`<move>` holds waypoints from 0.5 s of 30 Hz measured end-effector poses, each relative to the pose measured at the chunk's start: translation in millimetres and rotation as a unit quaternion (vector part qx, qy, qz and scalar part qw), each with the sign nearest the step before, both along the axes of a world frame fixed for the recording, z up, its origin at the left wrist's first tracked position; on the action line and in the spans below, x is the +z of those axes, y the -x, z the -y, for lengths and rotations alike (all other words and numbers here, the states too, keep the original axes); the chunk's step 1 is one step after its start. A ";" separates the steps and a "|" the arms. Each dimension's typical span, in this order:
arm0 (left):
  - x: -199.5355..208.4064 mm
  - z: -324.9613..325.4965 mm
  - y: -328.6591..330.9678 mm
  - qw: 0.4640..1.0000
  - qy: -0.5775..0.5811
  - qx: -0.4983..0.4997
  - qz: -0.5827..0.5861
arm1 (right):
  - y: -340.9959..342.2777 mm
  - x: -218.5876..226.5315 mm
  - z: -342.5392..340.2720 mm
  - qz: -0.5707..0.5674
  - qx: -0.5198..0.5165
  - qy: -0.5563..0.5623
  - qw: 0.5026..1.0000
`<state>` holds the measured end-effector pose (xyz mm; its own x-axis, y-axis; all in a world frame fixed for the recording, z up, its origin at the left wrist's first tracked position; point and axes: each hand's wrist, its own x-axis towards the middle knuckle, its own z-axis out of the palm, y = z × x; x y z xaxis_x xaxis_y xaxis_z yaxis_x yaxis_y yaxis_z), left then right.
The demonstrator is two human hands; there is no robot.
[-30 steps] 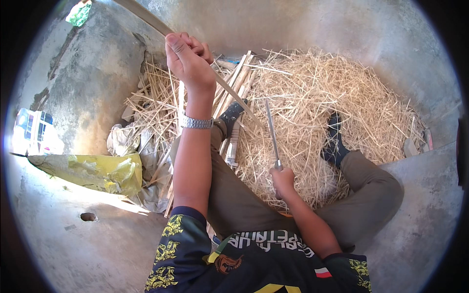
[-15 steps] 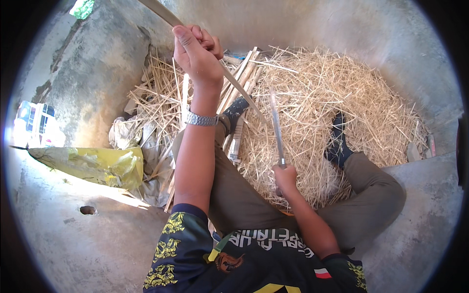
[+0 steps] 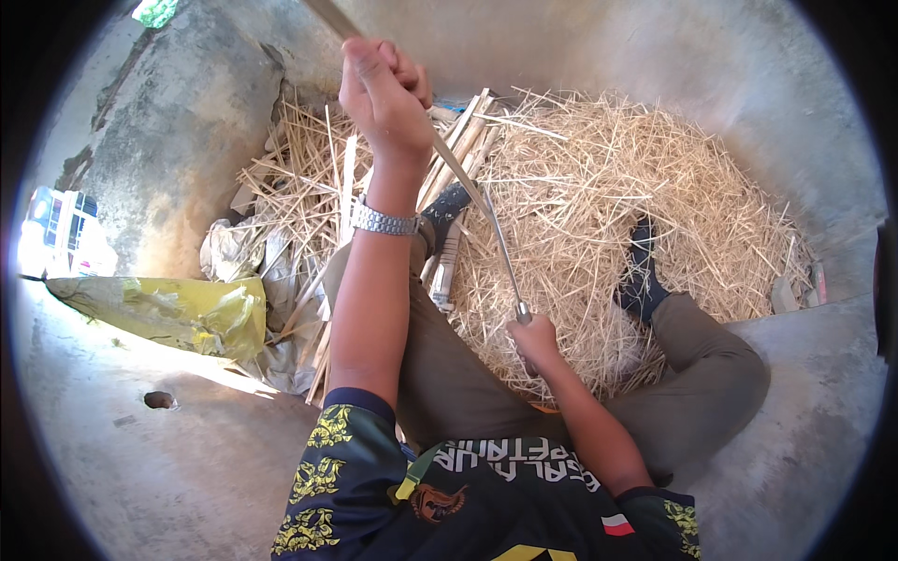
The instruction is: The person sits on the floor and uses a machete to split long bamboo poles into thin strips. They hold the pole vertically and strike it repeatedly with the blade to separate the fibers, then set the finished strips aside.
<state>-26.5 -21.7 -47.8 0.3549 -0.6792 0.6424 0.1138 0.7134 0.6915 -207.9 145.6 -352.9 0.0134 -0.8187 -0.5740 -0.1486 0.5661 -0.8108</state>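
My left hand is raised and closed around a long pale strip, likely split bamboo or wood. The strip slants from the top edge down to the right. My right hand, lower and nearer my body, grips the handle of a knife with a long narrow blade. The blade points up and away, and its tip meets or overlaps the strip's lower end; I cannot tell whether they touch. A large heap of thin shavings lies below both hands, between my feet.
Loose pale strips and longer slats lie at the left of the heap. A yellow sack sits at the left by a concrete ledge with a hole. A curved concrete wall rises behind. My legs frame the heap.
The knife has swung left, bringing its blade to the strip's lower end. My left hand and the strip have shifted slightly right, and my right hand has moved slightly left.
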 end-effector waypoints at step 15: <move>0.2 0.3 -9.3 1.000 0.014 0.010 0.023 | -3.0 14.2 -4.5 0.099 -0.081 0.170 0.977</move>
